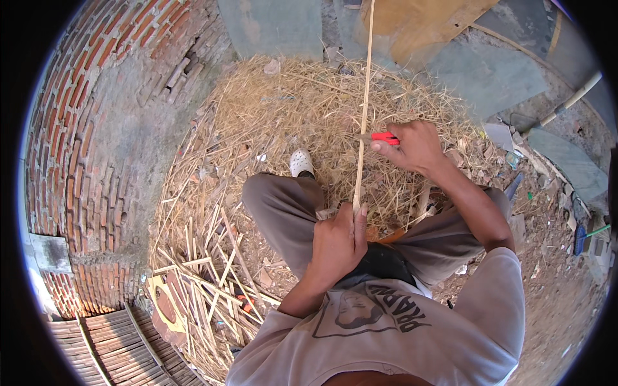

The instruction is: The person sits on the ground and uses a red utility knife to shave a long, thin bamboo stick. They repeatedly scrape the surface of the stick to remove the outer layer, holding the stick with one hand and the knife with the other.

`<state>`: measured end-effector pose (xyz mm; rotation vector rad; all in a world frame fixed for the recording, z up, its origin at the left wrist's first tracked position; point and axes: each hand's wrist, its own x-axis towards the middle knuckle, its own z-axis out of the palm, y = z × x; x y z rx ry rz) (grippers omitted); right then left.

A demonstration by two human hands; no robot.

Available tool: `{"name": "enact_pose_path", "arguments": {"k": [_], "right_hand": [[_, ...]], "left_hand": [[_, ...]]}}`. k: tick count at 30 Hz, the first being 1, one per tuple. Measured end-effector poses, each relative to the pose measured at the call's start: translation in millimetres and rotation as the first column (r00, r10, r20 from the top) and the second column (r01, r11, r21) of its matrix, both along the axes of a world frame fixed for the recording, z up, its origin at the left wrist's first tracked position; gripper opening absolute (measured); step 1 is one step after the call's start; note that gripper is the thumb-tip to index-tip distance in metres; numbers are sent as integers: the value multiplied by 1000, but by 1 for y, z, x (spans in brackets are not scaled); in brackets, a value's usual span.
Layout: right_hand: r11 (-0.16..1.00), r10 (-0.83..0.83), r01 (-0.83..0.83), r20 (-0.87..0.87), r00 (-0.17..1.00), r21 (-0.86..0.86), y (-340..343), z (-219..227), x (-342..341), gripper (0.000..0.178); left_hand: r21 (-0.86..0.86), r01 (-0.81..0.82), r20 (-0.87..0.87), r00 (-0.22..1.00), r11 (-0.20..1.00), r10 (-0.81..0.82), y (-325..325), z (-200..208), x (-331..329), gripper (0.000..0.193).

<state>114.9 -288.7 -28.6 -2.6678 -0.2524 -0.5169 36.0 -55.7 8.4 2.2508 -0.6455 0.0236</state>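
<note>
A long, thin pale strip of what looks like split bamboo (367, 83) runs from my lap up past the top edge of the view. My left hand (339, 241) is closed round its near end, thumb laid along it. Farther up, my right hand (415, 149) grips a knife with a red handle (385, 137). The blade meets the strip from the right side, and its tip is too small to make out clearly. Beneath the strip lies a thick heap of fine shavings (309, 90), spread in front of my bent legs.
Cut bamboo sticks (212, 289) lie piled at my left, near a slatted bamboo panel (122, 347). A worn brick wall (96, 161) rises on the left. Grey sheets (489, 77) and a brown sheet (425, 26) cover the far ground. A long-handled tool (570, 101) lies far right.
</note>
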Motion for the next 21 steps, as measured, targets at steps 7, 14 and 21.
{"name": "enact_pose_path", "arguments": {"k": [7, 14, 21], "right_hand": [[966, 260, -260, 56, 964, -3, 24, 3, -24, 64], [996, -85, 85, 6, 996, -33, -10, -9, 17, 70], [979, 203, -203, -1, 979, 13, 26, 4, -26, 67]], "left_hand": [[9, -5, 12, 1000, 1000, 5, 6, -5, 4, 20], [43, 80, -21, 997, 996, -79, 10, -7, -7, 20], [-21, 25, -97, 995, 999, -27, 11, -9, -12, 21]]}}
